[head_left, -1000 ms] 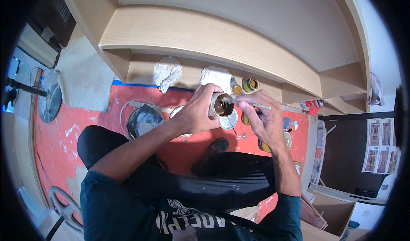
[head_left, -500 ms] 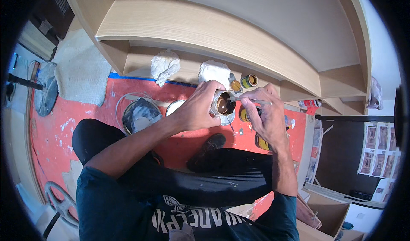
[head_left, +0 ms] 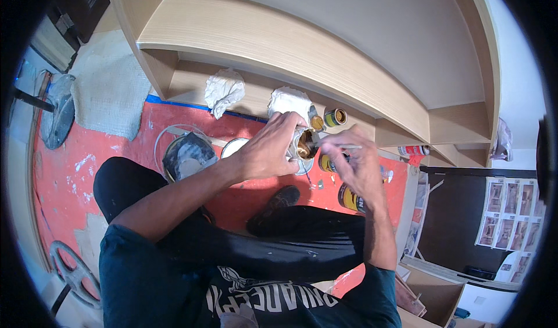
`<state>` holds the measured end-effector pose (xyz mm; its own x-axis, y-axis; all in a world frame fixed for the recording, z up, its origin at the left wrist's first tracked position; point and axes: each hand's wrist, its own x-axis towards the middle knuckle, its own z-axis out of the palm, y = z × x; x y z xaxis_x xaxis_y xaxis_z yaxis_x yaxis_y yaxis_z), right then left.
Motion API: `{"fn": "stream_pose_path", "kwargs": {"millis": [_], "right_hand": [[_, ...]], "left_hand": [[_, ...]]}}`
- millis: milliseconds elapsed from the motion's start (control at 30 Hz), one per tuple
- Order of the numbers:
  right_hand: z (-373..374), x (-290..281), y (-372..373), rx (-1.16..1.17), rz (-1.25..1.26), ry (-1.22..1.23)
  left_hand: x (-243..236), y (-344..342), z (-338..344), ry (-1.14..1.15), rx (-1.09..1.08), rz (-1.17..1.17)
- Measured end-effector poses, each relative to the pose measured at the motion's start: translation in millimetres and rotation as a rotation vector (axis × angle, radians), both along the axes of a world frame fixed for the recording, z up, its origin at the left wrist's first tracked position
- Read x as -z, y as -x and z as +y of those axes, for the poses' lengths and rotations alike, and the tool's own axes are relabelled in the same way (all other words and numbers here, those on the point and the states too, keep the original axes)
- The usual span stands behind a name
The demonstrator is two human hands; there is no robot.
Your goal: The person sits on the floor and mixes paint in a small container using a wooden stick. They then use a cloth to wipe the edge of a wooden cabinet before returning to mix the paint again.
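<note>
My left hand grips a small open can with brown liquid inside, held in front of me above the red floor covering. My right hand pinches a thin stick or brush whose tip reaches into the can's mouth. Both forearms come up from the lower edge over my dark trousers and shoe. Directly under the hands lie a round metal lid and two yellow-labelled cans.
Light wooden shelving fills the top. On its lowest shelf sit two crumpled white rags and a small can. A paint-smeared bucket stands at the left on the red paper. A cardboard box is at lower right.
The view has shifted slightly. My right hand has moved a little to the right and down, drawing the stick out toward the can's rim. The left hand keeps its hold on the can.
</note>
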<state>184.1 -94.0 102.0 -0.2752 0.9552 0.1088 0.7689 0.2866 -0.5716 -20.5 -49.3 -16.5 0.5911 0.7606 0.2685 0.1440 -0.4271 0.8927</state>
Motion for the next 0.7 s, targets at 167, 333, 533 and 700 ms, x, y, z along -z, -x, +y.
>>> {"fn": "stream_pose_path", "kwargs": {"millis": [167,333,533,700], "right_hand": [[0.6,5.9,0.8,0.041,0.043,-0.028],[-1.5,7.7,2.8,0.038,0.094,0.009],[-5.5,11.2,-3.4,0.109,0.218,0.127],[-6.5,7.8,-7.5,0.057,0.134,0.057]], "left_hand": [[-1.7,0.7,-1.1,0.049,0.005,0.008],[-3.0,0.2,0.0,0.062,0.014,0.011],[-2.4,3.3,-1.7,0.036,0.001,-0.001],[-2.7,1.6,-0.6,0.058,0.014,-0.006]]}}
